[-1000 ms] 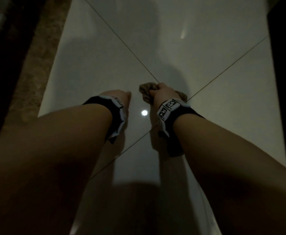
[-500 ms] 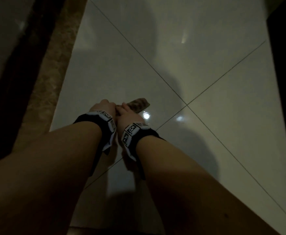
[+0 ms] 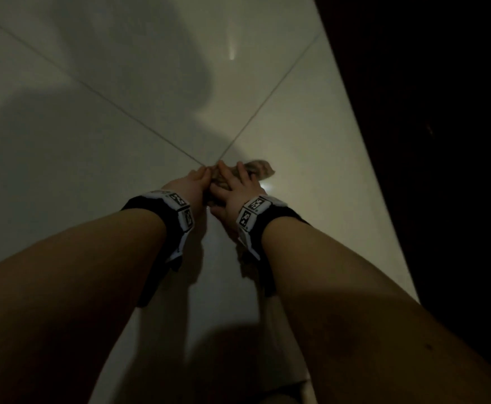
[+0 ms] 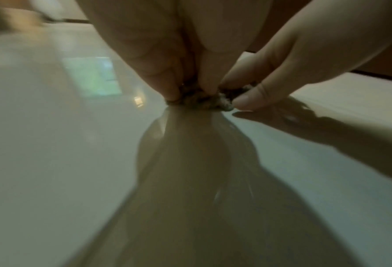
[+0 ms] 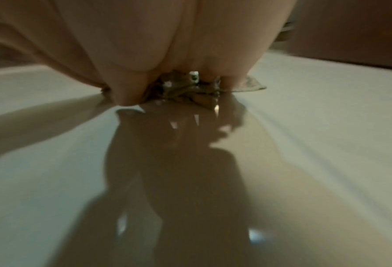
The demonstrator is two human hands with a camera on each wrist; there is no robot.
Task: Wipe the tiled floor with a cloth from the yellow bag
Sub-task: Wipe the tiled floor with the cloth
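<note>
A small brownish cloth [image 3: 257, 168] lies bunched on the glossy pale tiled floor [image 3: 107, 176], just right of where the grout lines cross. My left hand [image 3: 199, 177] pinches its left end; the left wrist view shows thumb and fingertips closing on the bunched cloth [image 4: 201, 103]. My right hand [image 3: 234, 182] lies over the cloth with fingers spread and straight, pressing it down. In the right wrist view the cloth [image 5: 185, 90] is crumpled under the palm, with one flap sticking out to the right. No yellow bag is in view.
A dark edge or wall [image 3: 428, 141] runs along the right side of the floor, close to the cloth. Pale tiles stretch to the left and far ahead. The floor mirrors lights and both arms.
Both hands have slid the cloth to the right, from the left tile to the grout crossing near the dark right edge. The right hand now lies spread over the cloth.
</note>
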